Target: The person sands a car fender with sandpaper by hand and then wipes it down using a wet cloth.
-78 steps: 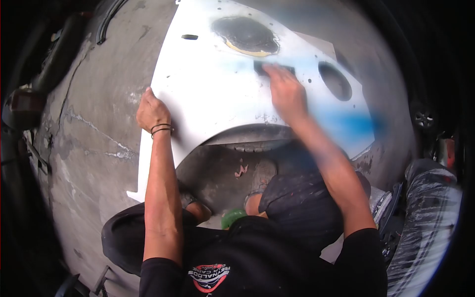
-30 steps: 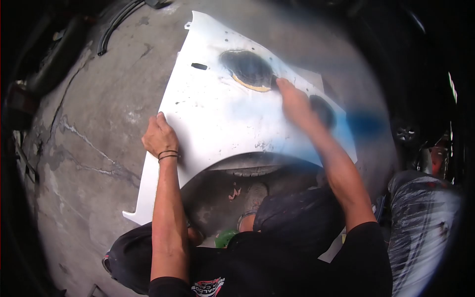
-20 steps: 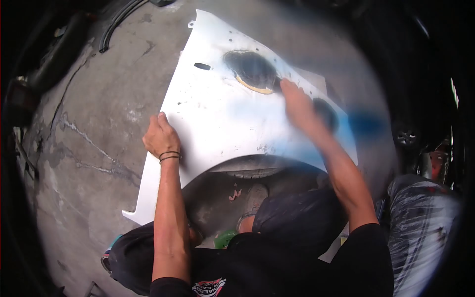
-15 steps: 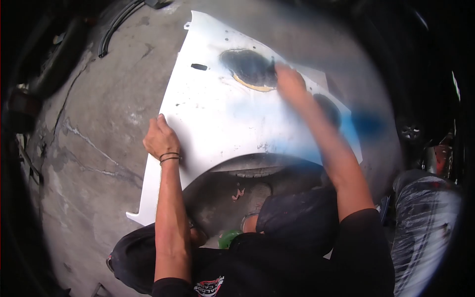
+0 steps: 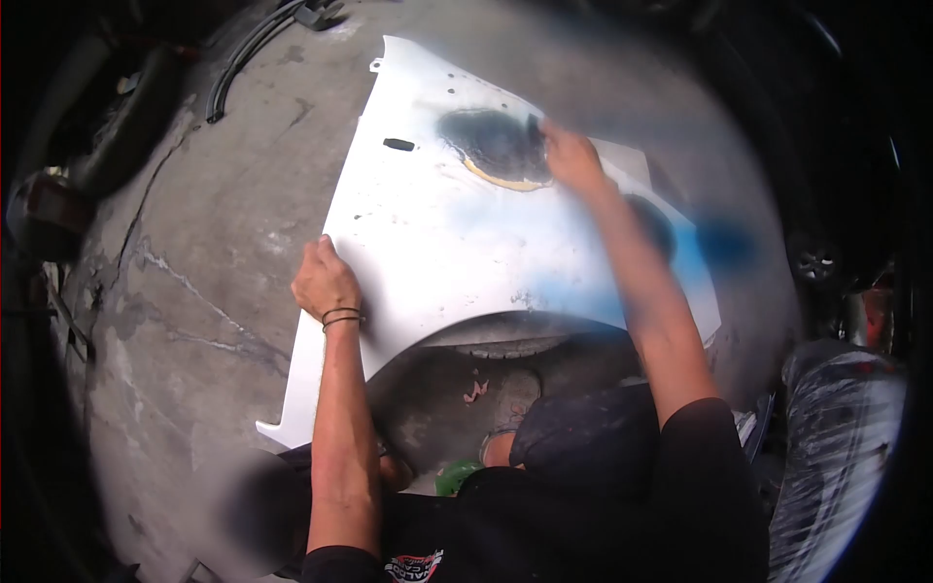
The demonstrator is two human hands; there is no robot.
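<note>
Concrete floor (image 5: 194, 291) beneath; white panel (image 5: 418, 253) mid-scene, dark oval patch (image 5: 486, 141) towards its far side. Left hand (image 5: 328, 282) clenched on panel's left edge, right hand (image 5: 575, 158) gripping small dark block (image 5: 534, 126) by patch's right rim. Probably rubbing; next stroke would want even pressure, panel braced.

Slot (image 5: 398, 144) left of patch (image 5: 491, 143) on panel (image 5: 428, 243), left hand (image 5: 327, 280) at left edge

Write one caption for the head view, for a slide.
Left hand grips the edge of a white panel; right hand holds a small dark block at the dark oval patch.
</note>
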